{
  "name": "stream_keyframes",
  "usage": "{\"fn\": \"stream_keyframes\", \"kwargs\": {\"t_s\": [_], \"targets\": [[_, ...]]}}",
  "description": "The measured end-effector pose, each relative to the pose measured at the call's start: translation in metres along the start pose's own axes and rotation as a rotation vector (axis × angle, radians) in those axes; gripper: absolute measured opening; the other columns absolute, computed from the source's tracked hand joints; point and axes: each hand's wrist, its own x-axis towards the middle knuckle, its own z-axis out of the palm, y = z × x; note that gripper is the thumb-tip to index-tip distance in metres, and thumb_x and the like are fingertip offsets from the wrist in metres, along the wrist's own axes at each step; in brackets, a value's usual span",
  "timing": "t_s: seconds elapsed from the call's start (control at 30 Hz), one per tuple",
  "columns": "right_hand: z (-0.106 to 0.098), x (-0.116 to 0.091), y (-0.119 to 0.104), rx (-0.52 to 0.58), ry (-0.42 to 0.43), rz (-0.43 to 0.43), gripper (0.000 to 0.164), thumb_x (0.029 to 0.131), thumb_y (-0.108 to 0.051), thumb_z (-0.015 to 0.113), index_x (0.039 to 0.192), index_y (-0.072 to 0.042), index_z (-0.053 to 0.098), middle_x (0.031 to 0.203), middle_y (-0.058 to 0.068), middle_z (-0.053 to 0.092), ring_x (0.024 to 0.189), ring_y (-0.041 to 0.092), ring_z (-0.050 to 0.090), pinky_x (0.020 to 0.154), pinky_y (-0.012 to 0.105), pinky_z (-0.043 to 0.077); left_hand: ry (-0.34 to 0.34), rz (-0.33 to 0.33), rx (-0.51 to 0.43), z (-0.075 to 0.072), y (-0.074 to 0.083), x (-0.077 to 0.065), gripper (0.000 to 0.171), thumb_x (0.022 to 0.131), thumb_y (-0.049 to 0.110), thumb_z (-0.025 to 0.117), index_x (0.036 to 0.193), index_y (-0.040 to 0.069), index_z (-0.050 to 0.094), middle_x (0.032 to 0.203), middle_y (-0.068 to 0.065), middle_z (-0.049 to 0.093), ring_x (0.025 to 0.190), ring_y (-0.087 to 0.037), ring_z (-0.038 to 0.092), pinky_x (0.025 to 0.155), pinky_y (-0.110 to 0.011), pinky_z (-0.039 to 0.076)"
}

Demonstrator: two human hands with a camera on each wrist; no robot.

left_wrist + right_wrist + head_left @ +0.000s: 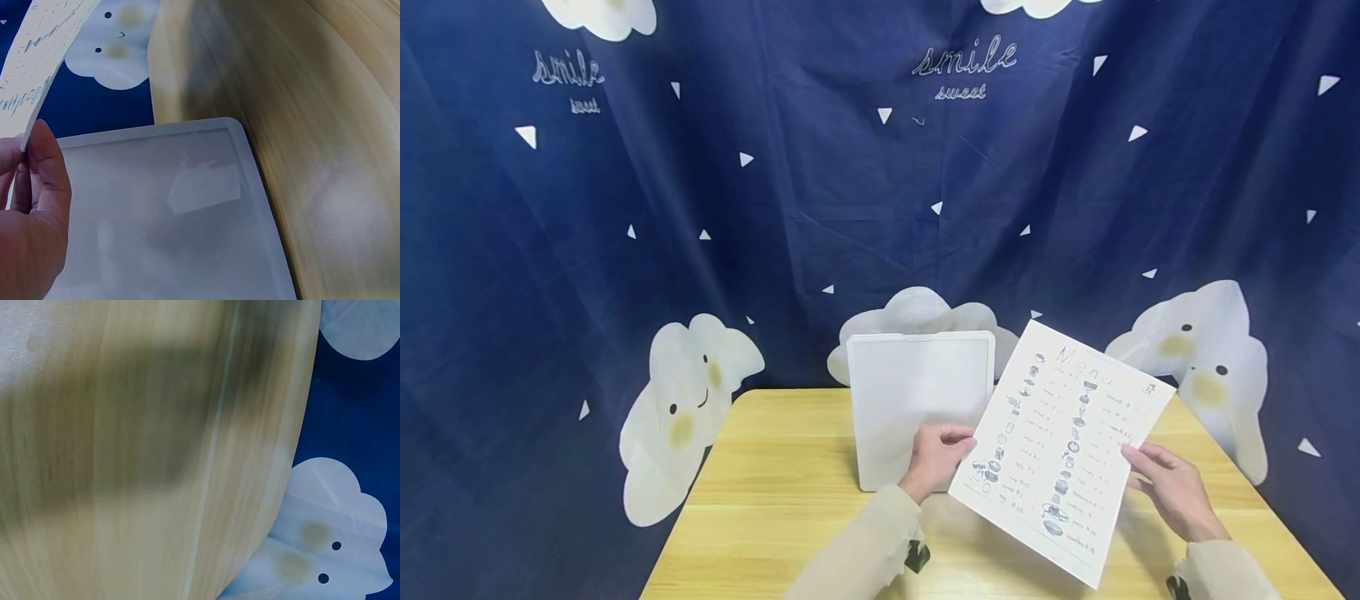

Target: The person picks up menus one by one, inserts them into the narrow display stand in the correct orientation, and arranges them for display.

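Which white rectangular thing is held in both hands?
The sheet headed Menu, pinched at opposite edges by left hand and right hand; neither holds the rimmed panel.

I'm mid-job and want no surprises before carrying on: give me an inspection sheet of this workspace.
Surface: pale yellow wood-grain table, with a soft shadow across it in the right wrist view.
Job's things: white rectangular paper-like sheet, headed "Menu", held up; white rectangular smooth panel with rounded corners, partly overlapped by the sheet in the head view.
Clutter: nothing seen.
Grippers: left hand pinches the sheet's left edge, in front of the panel; right hand holds its right edge.
Cables: nothing seen.
Surroundings: dark blue fabric curtain printed with white clouds.
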Motion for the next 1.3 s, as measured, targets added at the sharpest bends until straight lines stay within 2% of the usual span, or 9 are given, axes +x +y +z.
{"fn": "stream_keyframes", "kwargs": {"t_s": [0.2, 0.47, 0.83, 1.0, 1.3], "targets": [[0.0, 0.002, -0.001, 0.022, -0.016, -0.011, 0.017, 0.098, -0.011, 0.064, 0.096, -0.023, 0.076, 0.096, -0.013, 0.07, 0.087, 0.006, 0.068, 0.077, 0.022, 0.056, -0.006, 0.01, 0.006, -0.003, 0.002, 0.002, 0.01, 0.084, 0.008, 0.079, 0.094, 0.008, 0.079, 0.088, 0.0, 0.076, 0.078, -0.006, 0.068, 0.072, -0.021, 0.055], [-0.002, 0.004, -0.002, 0.074, -0.042, -0.058, 0.023, 0.1, -0.005, 0.059, 0.099, -0.019, 0.076, 0.097, -0.01, 0.071, 0.088, 0.006, 0.068, 0.077, 0.023, 0.057, -0.026, -0.013, -0.059, -0.006, 0.009, 0.003, 0.008, 0.086, 0.002, 0.075, 0.093, 0.003, 0.078, 0.085, -0.004, 0.075, 0.069, -0.009, 0.068, 0.057, -0.023, 0.056], [0.002, 0.005, -0.008, 0.064, -0.037, -0.055, 0.019, 0.099, -0.008, 0.062, 0.098, -0.021, 0.076, 0.097, -0.011, 0.071, 0.089, 0.005, 0.068, 0.077, 0.023, 0.057, -0.039, -0.002, -0.033, -0.01, 0.012, 0.005, 0.008, 0.087, 0.004, 0.075, 0.095, 0.004, 0.078, 0.086, -0.003, 0.075, 0.072, -0.008, 0.068, 0.06, -0.022, 0.057], [0.005, 0.003, -0.012, 0.052, -0.036, -0.068, 0.017, 0.099, -0.01, 0.063, 0.1, -0.022, 0.075, 0.098, -0.011, 0.071, 0.089, 0.005, 0.068, 0.077, 0.022, 0.056, -0.066, -0.007, -0.057, -0.014, 0.013, 0.005, 0.009, 0.088, 0.002, 0.074, 0.096, 0.002, 0.077, 0.087, -0.005, 0.075, 0.071, -0.01, 0.069, 0.059, -0.023, 0.057], [0.007, 0.008, -0.02, 0.125, -0.063, -0.114, 0.02, 0.099, -0.003, 0.061, 0.098, -0.016, 0.077, 0.097, -0.007, 0.073, 0.087, 0.008, 0.07, 0.075, 0.025, 0.058, -0.076, -0.015, -0.049, -0.016, 0.018, 0.007, 0.009, 0.088, 0.001, 0.073, 0.097, 0.001, 0.077, 0.088, -0.006, 0.075, 0.072, -0.012, 0.069, 0.06, -0.024, 0.058]]}}
